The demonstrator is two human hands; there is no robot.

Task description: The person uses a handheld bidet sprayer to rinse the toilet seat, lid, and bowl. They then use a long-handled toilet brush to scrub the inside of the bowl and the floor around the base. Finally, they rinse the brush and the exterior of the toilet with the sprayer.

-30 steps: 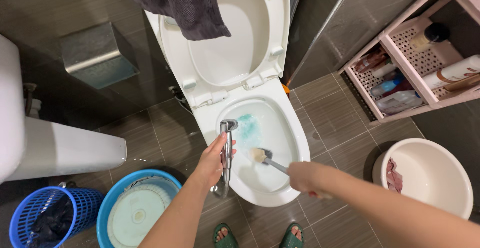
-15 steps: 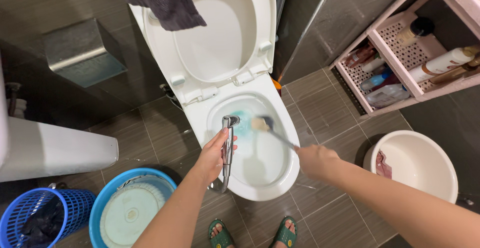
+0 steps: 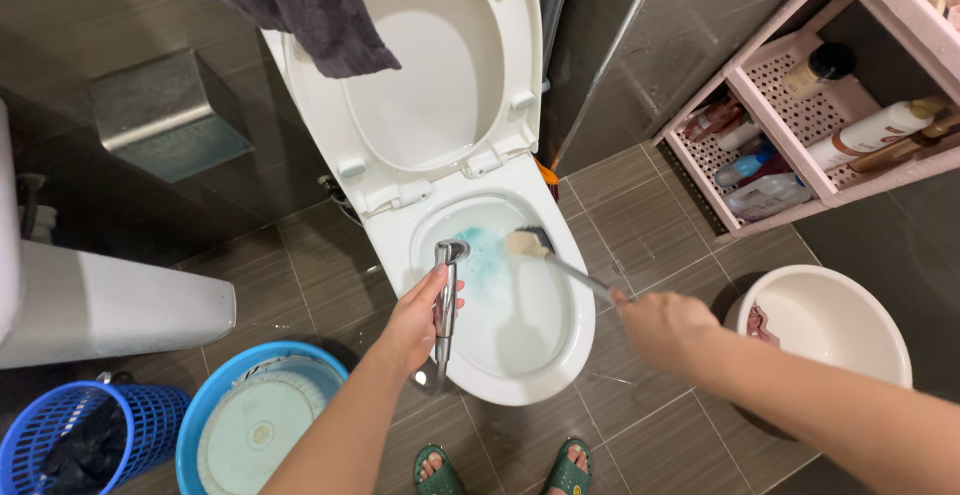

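Observation:
My left hand (image 3: 415, 320) grips a chrome bidet sprayer (image 3: 446, 295), its head pointing into the white toilet bowl (image 3: 575, 330). My right hand (image 3: 662, 327) holds the thin handle of a toilet brush (image 3: 530, 245), whose pale head rests against the upper inside wall of the bowl. Blue-green cleaner foam (image 3: 485, 260) stains the bowl between sprayer and brush. The seat and lid (image 3: 440, 75) stand raised, with a dark grey towel (image 3: 300, 5) hanging over the upper left.
A blue basin (image 3: 250, 425) and a blue mesh basket (image 3: 80, 445) sit at the lower left by a white pedestal (image 3: 100, 305). A white basin (image 3: 830, 325) sits at right below a pink shelf rack (image 3: 800, 105) of bottles. My green sandals (image 3: 500, 470) show below.
My right hand has swept the brush from the bowl's lower middle up to its upper right wall. The view has shifted a little; my left hand stays on the sprayer.

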